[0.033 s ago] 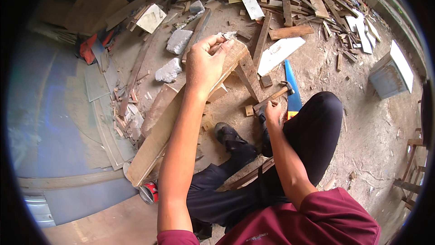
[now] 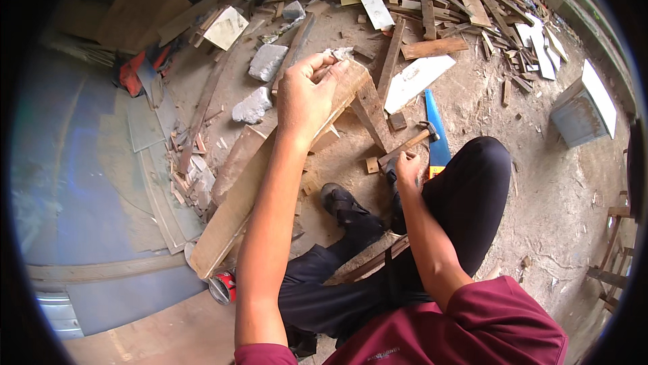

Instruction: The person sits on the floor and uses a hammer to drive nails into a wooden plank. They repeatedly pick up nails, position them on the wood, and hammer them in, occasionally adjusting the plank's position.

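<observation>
My left hand (image 2: 305, 100) is closed over the far end of a long wooden plank (image 2: 229, 230), thumb and fingers bent around that end. The plank slants from lower left up to a wooden leg (image 2: 369, 114) at its far end. Low in front of my right knee is my right hand (image 2: 407, 168), its fingers curled together. Whatever they may hold is hidden. A claw hammer (image 2: 413, 141) with a wooden handle lies right beside those fingers. Past it is a handsaw (image 2: 437, 129) with a blue blade and yellow handle. A small wood block (image 2: 372, 164) sits near the handle's end.
Scrap boards (image 2: 432, 48) pile up at the far side, with a white board (image 2: 418, 83) nearer. Broken concrete lumps (image 2: 252, 106) lie left of the plank. A red can (image 2: 223, 287) stands below its near end. A grey box-shaped object (image 2: 582, 112) is at right.
</observation>
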`<move>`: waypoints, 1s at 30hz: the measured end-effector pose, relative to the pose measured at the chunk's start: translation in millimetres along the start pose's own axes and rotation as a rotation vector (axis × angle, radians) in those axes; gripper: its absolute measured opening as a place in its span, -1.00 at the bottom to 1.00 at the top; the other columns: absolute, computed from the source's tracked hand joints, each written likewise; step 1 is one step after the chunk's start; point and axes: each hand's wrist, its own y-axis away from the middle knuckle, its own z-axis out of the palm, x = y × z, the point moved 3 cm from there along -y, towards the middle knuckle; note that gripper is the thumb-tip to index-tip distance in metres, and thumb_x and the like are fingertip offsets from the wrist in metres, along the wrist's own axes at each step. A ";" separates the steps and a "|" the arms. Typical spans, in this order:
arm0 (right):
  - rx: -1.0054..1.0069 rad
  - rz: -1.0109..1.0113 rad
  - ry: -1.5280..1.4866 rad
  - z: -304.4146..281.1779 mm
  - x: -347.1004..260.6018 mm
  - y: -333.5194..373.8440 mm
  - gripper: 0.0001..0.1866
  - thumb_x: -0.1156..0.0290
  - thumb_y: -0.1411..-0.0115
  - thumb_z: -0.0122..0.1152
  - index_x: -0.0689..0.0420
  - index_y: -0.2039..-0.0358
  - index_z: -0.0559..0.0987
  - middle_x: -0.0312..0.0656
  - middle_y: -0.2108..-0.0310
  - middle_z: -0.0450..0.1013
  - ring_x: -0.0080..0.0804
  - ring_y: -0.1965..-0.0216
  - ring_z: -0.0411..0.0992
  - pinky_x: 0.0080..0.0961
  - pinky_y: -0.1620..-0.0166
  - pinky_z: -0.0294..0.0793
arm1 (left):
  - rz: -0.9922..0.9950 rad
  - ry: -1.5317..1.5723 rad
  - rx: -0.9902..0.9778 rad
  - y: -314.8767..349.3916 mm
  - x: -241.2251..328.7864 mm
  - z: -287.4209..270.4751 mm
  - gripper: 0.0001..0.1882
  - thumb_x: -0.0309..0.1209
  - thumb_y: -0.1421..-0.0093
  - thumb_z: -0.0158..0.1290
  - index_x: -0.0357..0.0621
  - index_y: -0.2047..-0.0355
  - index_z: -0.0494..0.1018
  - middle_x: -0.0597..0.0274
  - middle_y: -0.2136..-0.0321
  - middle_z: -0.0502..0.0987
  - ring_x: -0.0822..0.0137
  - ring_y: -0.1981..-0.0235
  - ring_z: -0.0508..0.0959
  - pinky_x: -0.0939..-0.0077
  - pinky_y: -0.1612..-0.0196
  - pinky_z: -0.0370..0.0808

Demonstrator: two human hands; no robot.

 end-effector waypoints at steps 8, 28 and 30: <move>0.000 0.368 0.365 5.3 31.1 -59.4 -0.26 -0.16 -0.10 0.20 0.41 0.13 0.56 0.30 0.06 0.48 0.15 -0.04 0.44 -0.11 -0.12 0.38 | -0.010 -0.090 -0.026 -6.6 7.8 4.6 -0.79 -0.41 -0.23 0.19 -0.34 0.23 0.59 0.30 0.34 0.64 0.59 0.31 0.55 0.64 0.20 0.48; -0.268 0.166 0.536 53.9 39.9 -98.6 -0.49 -0.02 -0.08 0.34 0.16 0.15 0.65 0.03 0.09 0.56 0.02 0.02 0.51 -0.15 0.00 0.49 | -0.032 0.016 -0.010 -4.2 1.5 -3.7 -0.78 -0.42 -0.23 0.18 -0.36 0.22 0.58 0.24 0.33 0.66 0.56 0.27 0.57 0.61 0.17 0.48; -0.189 0.120 0.494 38.3 51.4 -129.7 -0.49 0.01 -0.10 0.34 0.27 0.23 0.63 0.09 0.20 0.57 0.02 0.13 0.55 -0.16 0.11 0.54 | 0.025 0.028 -0.049 -7.9 10.0 9.1 -0.77 -0.41 -0.23 0.18 -0.37 0.21 0.57 0.23 0.33 0.66 0.55 0.29 0.58 0.59 0.18 0.48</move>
